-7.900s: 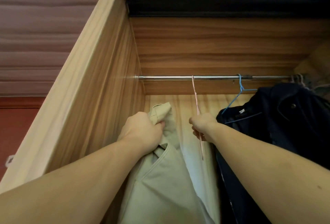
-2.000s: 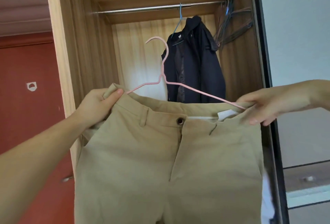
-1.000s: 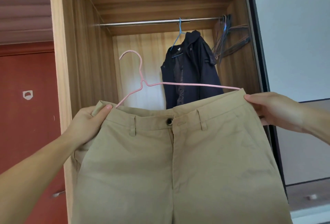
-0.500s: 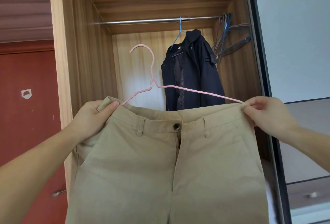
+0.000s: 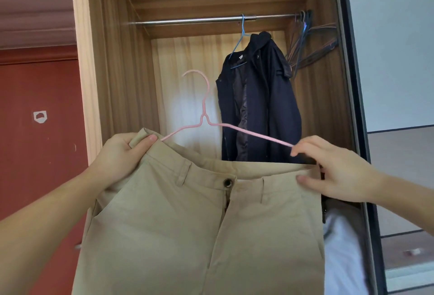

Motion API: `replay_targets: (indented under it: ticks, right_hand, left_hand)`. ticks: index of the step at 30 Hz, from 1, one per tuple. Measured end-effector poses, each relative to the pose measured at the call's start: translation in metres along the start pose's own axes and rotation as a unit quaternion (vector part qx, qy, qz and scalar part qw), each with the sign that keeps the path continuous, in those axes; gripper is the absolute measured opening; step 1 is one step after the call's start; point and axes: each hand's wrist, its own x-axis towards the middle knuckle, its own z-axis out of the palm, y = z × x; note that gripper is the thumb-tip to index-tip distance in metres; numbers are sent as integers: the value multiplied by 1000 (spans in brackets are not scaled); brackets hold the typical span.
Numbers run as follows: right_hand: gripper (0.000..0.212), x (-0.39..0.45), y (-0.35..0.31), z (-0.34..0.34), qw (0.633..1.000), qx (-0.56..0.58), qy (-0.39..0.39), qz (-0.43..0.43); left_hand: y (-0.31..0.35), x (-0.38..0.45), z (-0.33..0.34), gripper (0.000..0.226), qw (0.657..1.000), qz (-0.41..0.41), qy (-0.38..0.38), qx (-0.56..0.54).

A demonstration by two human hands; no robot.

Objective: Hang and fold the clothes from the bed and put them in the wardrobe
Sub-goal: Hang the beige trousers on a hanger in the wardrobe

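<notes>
On the far left I see a red wall (image 5: 35, 153) with a small white mark, then the wardrobe's left side panel (image 5: 89, 59), which frames the open compartment I am working in front of. My left hand (image 5: 119, 156) grips the left corner of the waistband of the beige trousers (image 5: 187, 236), thumb laid over the front of the fabric and fingers curled behind it; I judge it is clamped there to keep that end of the pink hanger (image 5: 204, 116) tucked inside the waist, since the hanger's left arm disappears under the cloth just beside my thumb. The trousers hang spread out flat, near me and in front of the wardrobe, button facing me, not yet inside it. The hanger's hook stands upright above the waistband, below the metal rail (image 5: 199, 20) and well short of it, so the hang itself is not yet done. Further right and deeper in, a dark jacket (image 5: 258, 97) hangs from a blue hanger (image 5: 239, 40) on the rail, leaving free rail to its left where I would guess the trousers belong. My right hand (image 5: 333, 170) pinches the right end of the waistband, thumb on the front, and its forefinger reaches up to touch the bare tip of the hanger's right arm, which sits outside the cloth; I take that as working the tip in. A cluster of empty hangers (image 5: 310, 43) hangs at the rail's right end, beside the dark door frame (image 5: 357, 130).
</notes>
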Motion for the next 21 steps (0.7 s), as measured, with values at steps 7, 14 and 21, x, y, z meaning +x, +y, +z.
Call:
replay_targets:
  ticks: [7,14,21]
  right_hand:
    - [23,10,11,11,998,-45,4,-52]
    - [40,-13,-65,84,998,9,29,-64]
    - [39,-21,-38,142,939,203,-251,116]
  left_hand:
    - [-8,-4,4,27,1000,3,-15,18]
    - [28,11,32,36,985,118,-49,113]
    - [31,15,21,34,983,141,-29,118]
